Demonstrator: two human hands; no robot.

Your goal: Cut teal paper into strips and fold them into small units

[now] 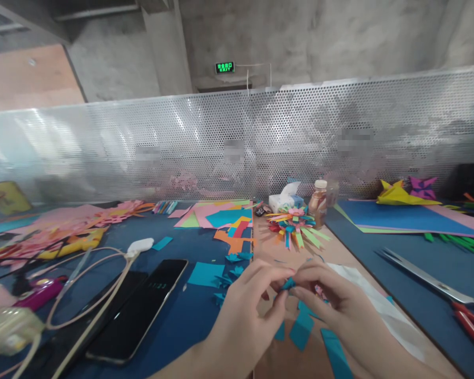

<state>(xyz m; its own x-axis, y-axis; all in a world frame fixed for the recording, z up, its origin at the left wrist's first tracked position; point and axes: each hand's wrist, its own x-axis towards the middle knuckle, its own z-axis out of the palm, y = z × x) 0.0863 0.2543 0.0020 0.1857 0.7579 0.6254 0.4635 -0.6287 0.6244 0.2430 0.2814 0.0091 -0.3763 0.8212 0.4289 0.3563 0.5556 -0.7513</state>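
Between the fingertips of both hands is a small piece of blue paper (pixel 288 284), partly hidden by the fingers. My left hand (pixel 248 300) pinches it from the left, and my right hand (pixel 332 295) pinches it from the right. Under the hands, cut blue paper pieces (pixel 301 329) lie on a brown board. Left of my left hand rest a blue paper square (pixel 206 274) and several small folded blue paper shapes (pixel 237 271). A white sheet (pixel 379 300) shows beyond my right hand.
A phone (pixel 142 310) and a cable with a white plug (pixel 140 246) lie at left. Large scissors (pixel 430 281) with red handles lie at right. Behind the hands stand a colourful paper-strip flower (pixel 294 223), a tissue pack (pixel 284 202) and a bottle (pixel 319 202), before a perforated metal screen (pixel 205 142).
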